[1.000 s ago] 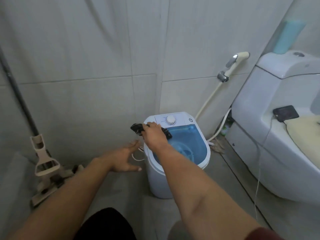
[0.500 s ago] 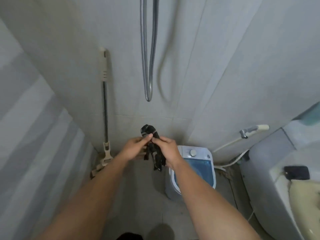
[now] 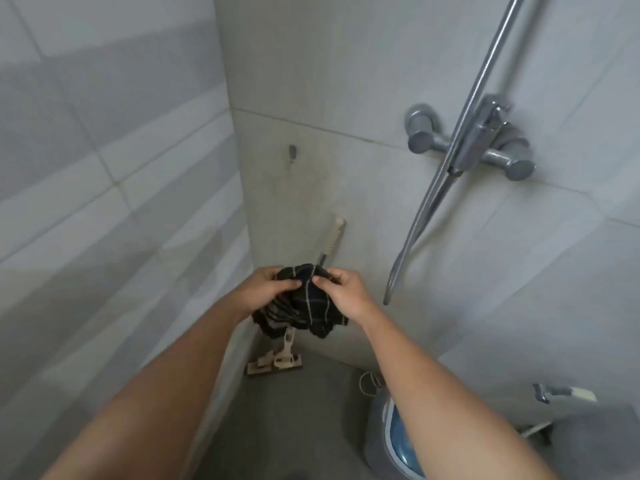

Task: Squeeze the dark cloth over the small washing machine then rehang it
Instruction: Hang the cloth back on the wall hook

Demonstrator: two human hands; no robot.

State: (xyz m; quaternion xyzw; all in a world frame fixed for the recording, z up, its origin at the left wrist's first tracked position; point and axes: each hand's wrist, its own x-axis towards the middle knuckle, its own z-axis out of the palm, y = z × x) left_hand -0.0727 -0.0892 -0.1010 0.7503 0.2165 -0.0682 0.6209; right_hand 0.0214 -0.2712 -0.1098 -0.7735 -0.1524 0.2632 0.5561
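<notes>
Both hands, left [image 3: 265, 289] and right [image 3: 344, 294], grip closed on bunched dark cloth [image 3: 304, 311], wall hook [image 3: 292, 153] above

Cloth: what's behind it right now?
Behind the cloth, a mop handle shows above it and the mop head below. The shaft between is hidden. Both hands grip the cloth.
</notes>
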